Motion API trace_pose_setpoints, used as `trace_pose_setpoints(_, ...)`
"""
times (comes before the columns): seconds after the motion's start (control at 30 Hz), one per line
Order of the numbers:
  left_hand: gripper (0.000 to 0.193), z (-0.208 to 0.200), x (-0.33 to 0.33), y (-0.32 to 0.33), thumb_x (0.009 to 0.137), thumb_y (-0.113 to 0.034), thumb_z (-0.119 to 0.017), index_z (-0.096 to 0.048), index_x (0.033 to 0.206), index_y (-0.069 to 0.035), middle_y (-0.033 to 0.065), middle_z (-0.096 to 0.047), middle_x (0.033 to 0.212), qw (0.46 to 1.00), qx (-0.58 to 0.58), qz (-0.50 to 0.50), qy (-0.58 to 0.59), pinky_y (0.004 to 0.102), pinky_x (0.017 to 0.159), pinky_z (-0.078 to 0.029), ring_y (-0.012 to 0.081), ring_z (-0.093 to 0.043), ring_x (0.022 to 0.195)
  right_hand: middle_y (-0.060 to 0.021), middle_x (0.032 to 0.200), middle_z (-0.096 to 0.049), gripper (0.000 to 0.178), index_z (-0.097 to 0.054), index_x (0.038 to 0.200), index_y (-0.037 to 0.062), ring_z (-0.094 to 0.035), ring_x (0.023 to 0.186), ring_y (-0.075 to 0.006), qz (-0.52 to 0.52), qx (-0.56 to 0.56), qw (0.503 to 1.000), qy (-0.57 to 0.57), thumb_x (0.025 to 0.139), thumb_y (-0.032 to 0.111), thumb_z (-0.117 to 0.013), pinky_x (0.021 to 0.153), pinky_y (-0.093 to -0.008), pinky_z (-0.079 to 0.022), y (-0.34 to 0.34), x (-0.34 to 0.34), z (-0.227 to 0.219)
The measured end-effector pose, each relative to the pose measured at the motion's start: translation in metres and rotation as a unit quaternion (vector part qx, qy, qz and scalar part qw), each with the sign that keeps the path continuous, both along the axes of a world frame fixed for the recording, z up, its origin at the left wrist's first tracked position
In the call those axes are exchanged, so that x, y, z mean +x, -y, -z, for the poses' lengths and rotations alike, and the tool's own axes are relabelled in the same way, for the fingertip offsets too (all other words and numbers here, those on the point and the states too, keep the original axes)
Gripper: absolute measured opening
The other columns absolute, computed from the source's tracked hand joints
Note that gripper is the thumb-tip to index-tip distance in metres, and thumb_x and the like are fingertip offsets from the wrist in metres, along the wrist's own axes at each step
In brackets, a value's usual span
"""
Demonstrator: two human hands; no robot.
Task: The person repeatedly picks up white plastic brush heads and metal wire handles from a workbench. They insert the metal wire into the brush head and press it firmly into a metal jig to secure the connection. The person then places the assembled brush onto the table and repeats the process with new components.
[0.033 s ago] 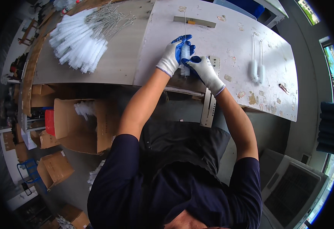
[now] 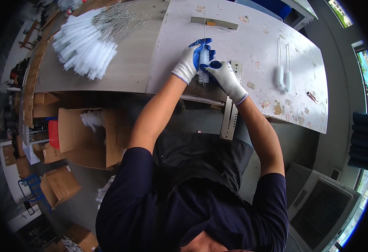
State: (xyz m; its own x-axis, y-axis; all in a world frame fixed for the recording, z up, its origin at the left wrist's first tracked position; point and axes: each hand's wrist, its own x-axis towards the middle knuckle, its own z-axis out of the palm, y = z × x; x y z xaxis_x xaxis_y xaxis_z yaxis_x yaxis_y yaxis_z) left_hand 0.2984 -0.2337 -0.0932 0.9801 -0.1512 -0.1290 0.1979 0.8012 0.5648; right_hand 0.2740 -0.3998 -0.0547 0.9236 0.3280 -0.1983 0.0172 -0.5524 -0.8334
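Note:
A bottle brush (image 2: 204,58) with white bristles stands out from between my two gloved hands, its thin wire handle and small loop pointing to the far side of the table. My left hand (image 2: 191,60), in a white glove with blue palm and fingers, is wrapped round the bristled part. From the other side, my right hand (image 2: 224,74), gloved alike, has its fingers closed at the bristles lower down. The tip of the brush shows below the fingers, near the table's front edge. Part of the bristles is hidden by the gloves.
A heap of white brushes (image 2: 85,46) lies at the left. Beyond my hands is a flat metal bar (image 2: 224,24); a perforated metal strip (image 2: 228,119) juts over the front edge. Two brushes (image 2: 281,75) and small pliers (image 2: 312,97) lie right. A cardboard box (image 2: 81,152) stands below left.

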Motion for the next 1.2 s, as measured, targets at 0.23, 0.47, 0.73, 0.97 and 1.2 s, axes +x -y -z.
trace_pose_setpoints(0.23, 0.033, -0.011, 0.009, 0.003, 0.098, -0.016, -0.062, -0.061, 0.125, 0.002, 0.0145, -0.066, 0.100, 0.989, 0.135, -0.005, -0.055, 0.0449, 0.081, -0.060, 0.0333, -0.069, 0.094, -0.0183, 0.090, -0.075, 0.042, -0.074, 0.100, 0.0008, -0.073, 0.089, -0.0330, 0.001, -0.044, 0.998, 0.041, 0.085, 0.039, -0.073, 0.081, -0.0400, -0.055, -0.004, -0.003, -0.008)
trace_pose_setpoints(0.47, 0.030, -0.007, 0.008, -0.004, 0.098, -0.005, -0.054, -0.062, 0.126, 0.003, 0.0155, -0.066, 0.095, 0.991, 0.131, 0.002, -0.036, 0.0446, 0.085, -0.061, 0.0343, -0.070, 0.092, -0.0140, 0.094, -0.072, 0.038, -0.069, 0.102, 0.0055, -0.069, 0.086, -0.0341, -0.054, -0.097, 0.973, 0.201, 0.082, 0.037, -0.076, 0.078, -0.0427, -0.054, 0.006, -0.021, -0.008)
trace_pose_setpoints(0.73, 0.029, -0.015, 0.007, -0.004, 0.099, -0.006, -0.053, -0.062, 0.125, 0.002, 0.0154, -0.067, 0.095, 0.987, 0.155, 0.003, -0.049, 0.0443, 0.082, -0.061, 0.0325, -0.070, 0.089, -0.0143, 0.146, -0.047, 0.072, -0.053, 0.140, 0.0122, -0.055, 0.117, -0.0334, -0.342, -0.202, 0.823, 0.406, 0.076, 0.032, -0.079, 0.098, -0.0461, -0.048, 0.038, -0.029, -0.029)
trace_pose_setpoints(0.97, 0.025, -0.020, 0.006, 0.003, 0.096, -0.002, -0.055, -0.066, 0.118, 0.001, 0.0134, -0.066, 0.088, 0.987, 0.147, -0.011, -0.060, 0.0421, 0.071, -0.062, 0.0277, -0.069, 0.075, -0.0137, 0.119, -0.057, 0.031, -0.064, 0.108, 0.0072, -0.061, 0.102, -0.0298, -0.453, -0.236, 0.703, 0.495, 0.084, 0.027, -0.066, 0.086, -0.0425, -0.052, 0.020, 0.008, -0.013)
trace_pose_setpoints(1.2, 0.027, -0.033, 0.013, 0.046, 0.098, -0.006, -0.052, -0.067, 0.121, -0.001, 0.0121, -0.071, 0.094, 0.944, 0.323, 0.043, -0.053, 0.0353, 0.072, -0.061, 0.0219, -0.069, 0.079, -0.0056, 0.084, -0.066, 0.014, -0.065, 0.087, 0.0116, -0.066, 0.078, -0.0252, -0.421, -0.238, 0.711, 0.511, 0.086, 0.025, -0.061, 0.068, -0.0388, -0.051, 0.020, -0.008, -0.005)
